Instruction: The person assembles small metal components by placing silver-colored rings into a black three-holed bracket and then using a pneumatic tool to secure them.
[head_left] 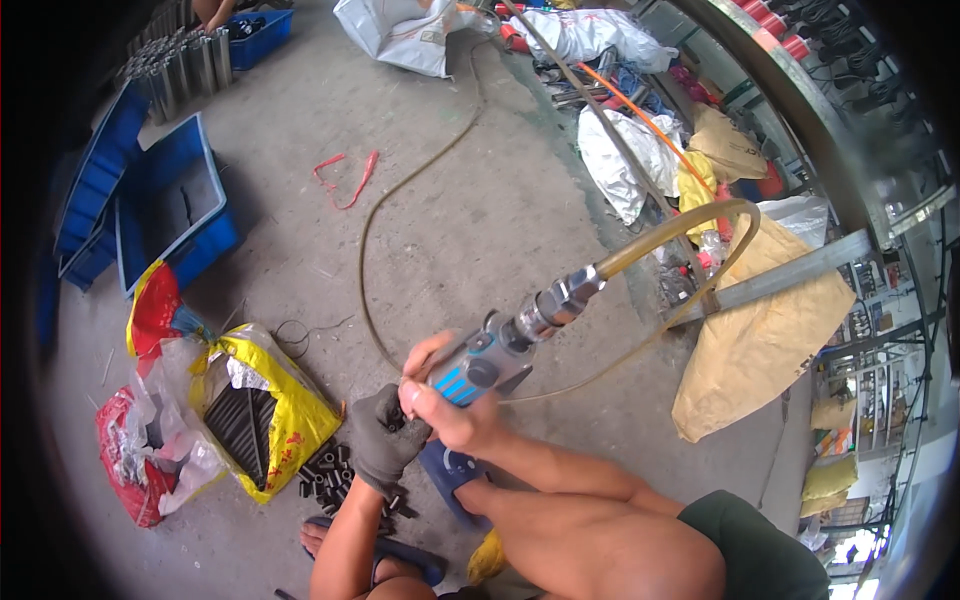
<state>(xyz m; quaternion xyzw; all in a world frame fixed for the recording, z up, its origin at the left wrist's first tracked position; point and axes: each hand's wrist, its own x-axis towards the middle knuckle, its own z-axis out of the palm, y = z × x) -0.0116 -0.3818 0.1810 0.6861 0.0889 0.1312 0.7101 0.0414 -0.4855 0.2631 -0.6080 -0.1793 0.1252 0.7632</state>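
"So, what takes up the most room?"

"Grey floor (520, 180), with a long hose (690, 217) looping across it."

"And after that?"

"A tan sack (765, 320) off to the right, then a blue bin (205, 245) at the upper left, then a yellow bag (302, 410) open on dark rods (240, 425)."

"Where's the tool?"

"Up off the floor, between bag and sack. It's grey with blue stripes (458, 386) and tilted, its upper end joined to the hose. The tool (485, 362) sits in the right hand (455, 418)."

"How are the hands?"

"The right one is bare and wrapped round the tool's body. The left hand (385, 445), in a grey glove (375, 470), is curled just beside it, at the tool's lower end. I can't tell whether it pinches anything; its fingertips are mostly hidden."

"Anything smaller?"

"A red strip (371, 168) on the floor, well apart from the hands, and short black pieces (325, 475) scattered beside the bag."
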